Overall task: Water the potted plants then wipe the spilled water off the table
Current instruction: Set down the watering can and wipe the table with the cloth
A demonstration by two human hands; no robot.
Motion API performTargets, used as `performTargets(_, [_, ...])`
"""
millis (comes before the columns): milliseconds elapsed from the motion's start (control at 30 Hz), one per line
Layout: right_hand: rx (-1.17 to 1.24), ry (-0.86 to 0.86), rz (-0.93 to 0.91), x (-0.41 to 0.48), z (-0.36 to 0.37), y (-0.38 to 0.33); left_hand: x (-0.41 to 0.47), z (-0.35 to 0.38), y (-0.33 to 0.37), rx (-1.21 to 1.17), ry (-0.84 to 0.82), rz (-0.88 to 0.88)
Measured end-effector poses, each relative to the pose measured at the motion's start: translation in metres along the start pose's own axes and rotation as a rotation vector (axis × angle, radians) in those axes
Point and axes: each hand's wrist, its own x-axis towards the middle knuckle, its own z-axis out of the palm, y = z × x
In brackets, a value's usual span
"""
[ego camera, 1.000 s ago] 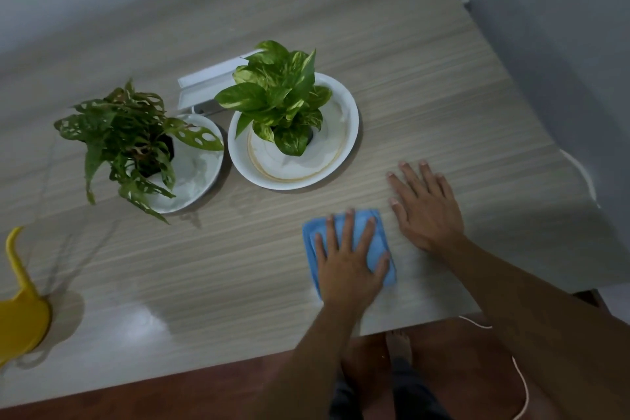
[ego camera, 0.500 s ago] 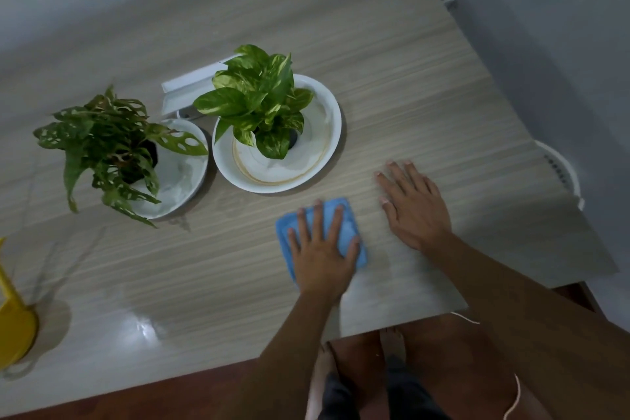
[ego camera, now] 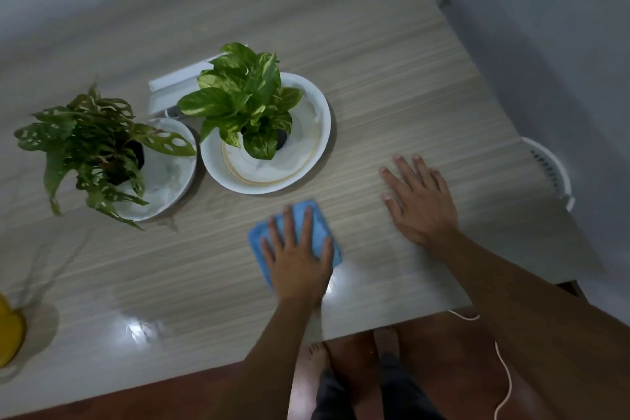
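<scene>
My left hand [ego camera: 296, 257] lies flat on a blue cloth [ego camera: 315, 220], pressing it onto the wooden table [ego camera: 392, 85] just in front of the plants. My right hand [ego camera: 421, 203] rests palm down on the bare table to the right, fingers spread, holding nothing. A bright green leafy plant [ego camera: 243, 97] stands in a wide white dish [ego camera: 315, 133]. To its left a darker plant with holed leaves [ego camera: 92, 143] stands in a smaller white dish [ego camera: 167, 181]. A wet sheen [ego camera: 146, 329] shows near the front edge.
A yellow watering can [ego camera: 8, 334] sits at the far left edge, mostly cut off. A white box [ego camera: 174, 83] lies behind the plants. A white fan [ego camera: 549, 167] stands beyond the table's right edge. A white cord [ego camera: 504, 372] hangs by my legs.
My left hand has slid the blue cloth leftward and a little away from me across the table. My right hand has stayed flat in place.
</scene>
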Motion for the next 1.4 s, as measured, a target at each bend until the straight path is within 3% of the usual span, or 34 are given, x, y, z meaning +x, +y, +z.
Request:
performTargets(67, [0.004, -0.004, 0.006, 0.000, 0.000, -0.001, -0.043, 0.000, 0.000, -0.009, 0.018, -0.024])
performTargets(133, [0.004, 0.002, 0.013, 0.000, 0.001, -0.001, -0.076, 0.009, 0.029, -0.043, -0.052, 0.076])
performTargets(267, [-0.007, 0.017, 0.002, -0.002, 0.002, 0.000, -0.039, 0.008, 0.056, -0.030, -0.060, 0.302])
performTargets(367, [-0.011, 0.020, -0.003, -0.001, 0.002, -0.001, -0.006, 0.001, 0.003, 0.010, -0.045, 0.111])
performTargets(467, [-0.012, 0.009, 0.015, 0.000, 0.002, -0.002, -0.051, -0.002, -0.019, 0.001, 0.035, -0.035])
performTargets(567, [-0.014, 0.015, 0.016, 0.001, 0.002, -0.002, -0.096, 0.009, 0.032, -0.042, -0.059, 0.161])
performTargets(667, [-0.013, 0.051, 0.003, -0.001, 0.005, 0.001, -0.053, 0.010, 0.058, -0.059, -0.029, 0.354])
performTargets(700, [-0.010, 0.065, -0.005, -0.001, 0.006, 0.001, -0.026, 0.008, 0.045, -0.033, -0.006, 0.336])
performTargets(767, [0.003, 0.082, -0.017, -0.001, 0.007, 0.002, 0.014, 0.002, -0.008, 0.016, -0.003, 0.112])
performTargets(867, [0.006, 0.084, -0.004, 0.000, 0.006, 0.001, -0.011, -0.008, -0.066, -0.018, 0.060, -0.177])
performTargets(933, [0.007, 0.080, 0.007, 0.000, 0.005, 0.000, -0.055, -0.007, -0.043, -0.021, 0.033, -0.134])
performTargets(1000, [0.003, 0.087, 0.002, -0.001, 0.006, -0.001, -0.072, 0.004, 0.002, -0.050, -0.053, 0.077])
performTargets(1100, [0.005, 0.106, -0.012, -0.002, 0.005, 0.001, -0.008, -0.001, 0.026, -0.047, -0.066, 0.294])
performTargets(1200, [-0.003, 0.103, -0.025, -0.001, 0.003, 0.000, 0.045, -0.009, -0.032, 0.021, -0.019, 0.054])
performTargets(1267, [0.012, 0.112, -0.017, -0.001, 0.002, -0.001, 0.020, -0.011, -0.063, -0.033, 0.029, -0.088])
performTargets(1333, [0.014, 0.116, -0.005, -0.002, 0.000, -0.002, -0.029, -0.012, -0.051, -0.032, 0.043, -0.091])
performTargets(1400, [0.008, 0.105, -0.003, -0.002, 0.001, -0.003, -0.059, -0.002, -0.021, -0.039, -0.040, 0.051])
